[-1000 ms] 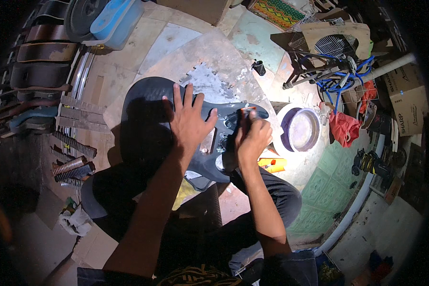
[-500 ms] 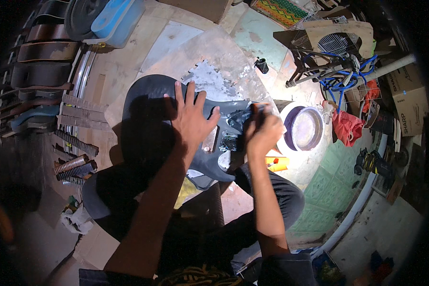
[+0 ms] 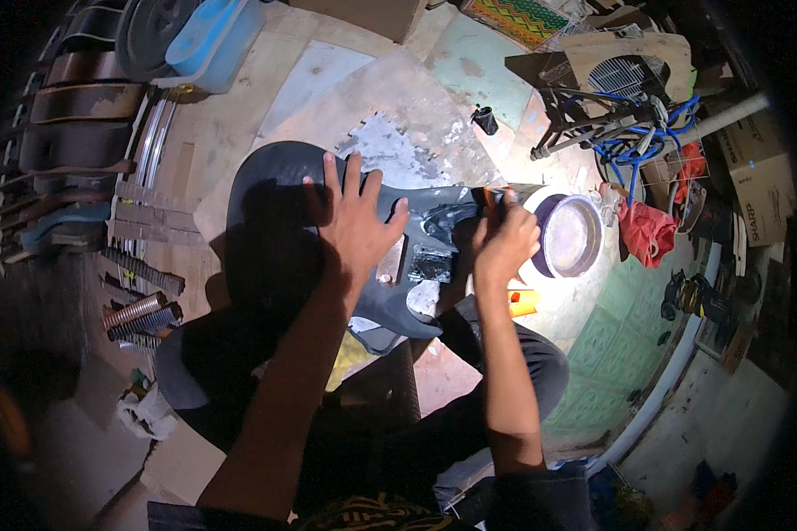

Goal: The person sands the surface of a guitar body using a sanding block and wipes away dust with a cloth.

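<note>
A dark grey electric guitar body [image 3: 274,199] lies across my lap, its cut-out end toward the right. My left hand [image 3: 352,212] rests flat on its top with the fingers spread. Beside my palm is a rectangular cavity [image 3: 390,262]. Glossy black patches [image 3: 431,264] show around the recess and on the upper horn. My right hand [image 3: 507,241] is closed on a small orange-edged piece [image 3: 494,194] at the upper horn's tip; its kind is not clear, as my fingers cover most of it.
A purple-rimmed round tub [image 3: 571,234] stands close to my right hand, with an orange item [image 3: 522,303] near it. Curved guitar-like sides [image 3: 84,97] are stacked at left. A blue container [image 3: 212,49], a small black cup [image 3: 484,119] and a blue cable [image 3: 638,146] lie farther off.
My right hand has shifted slightly right, toward the edge of the upper horn, baring more of the glossy black area. My left hand and the guitar body stay nearly in place.
</note>
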Available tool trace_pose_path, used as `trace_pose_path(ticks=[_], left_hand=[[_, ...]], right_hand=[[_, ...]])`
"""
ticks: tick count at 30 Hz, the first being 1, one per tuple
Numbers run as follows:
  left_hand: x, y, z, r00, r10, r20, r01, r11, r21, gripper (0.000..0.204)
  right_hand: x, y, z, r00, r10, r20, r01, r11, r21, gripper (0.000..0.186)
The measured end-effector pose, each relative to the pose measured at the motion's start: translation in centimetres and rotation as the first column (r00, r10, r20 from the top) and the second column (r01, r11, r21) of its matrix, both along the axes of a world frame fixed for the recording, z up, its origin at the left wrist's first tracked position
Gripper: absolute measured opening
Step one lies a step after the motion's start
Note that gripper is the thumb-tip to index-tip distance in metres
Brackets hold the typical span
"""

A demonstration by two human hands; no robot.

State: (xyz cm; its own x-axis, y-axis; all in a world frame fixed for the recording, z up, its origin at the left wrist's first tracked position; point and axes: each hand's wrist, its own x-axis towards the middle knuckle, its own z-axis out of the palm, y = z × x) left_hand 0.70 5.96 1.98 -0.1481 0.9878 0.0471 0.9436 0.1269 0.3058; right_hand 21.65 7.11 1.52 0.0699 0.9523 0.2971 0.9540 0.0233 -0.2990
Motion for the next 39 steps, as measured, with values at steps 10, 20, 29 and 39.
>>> trace_pose_path(ticks=[10,20,29,39], left_hand=[[0.2,0.1,0.0,1.000,-0.002,0.020,0.002,1.000,-0.030,0.056],[-0.4,-0.3,-0.6,1.000,0.003,0.022,-0.003,1.000,-0.013,0.056],[-0.3,-0.3,-0.6,0.999,0.008,0.050,-0.008,1.000,-0.003,0.055],[-0.1,-0.2,-1.1,1.000,0.005,0.031,-0.007,0.999,0.052,0.053]], right_hand=[[-1.6,-1.1,0.4,0.975,0.219,0.034,-0.216,0.974,-0.075,0.053],[-1.4,-1.4,1.9,0.886,0.454,-0.099,-0.463,0.879,-0.112,0.052],[0.6,-0.5,2.2,0.767,0.619,-0.169,-0.640,0.758,-0.128,0.052],[-0.4,0.7,2.3,0.753,0.639,-0.157,-0.653,0.755,-0.062,0.047]])
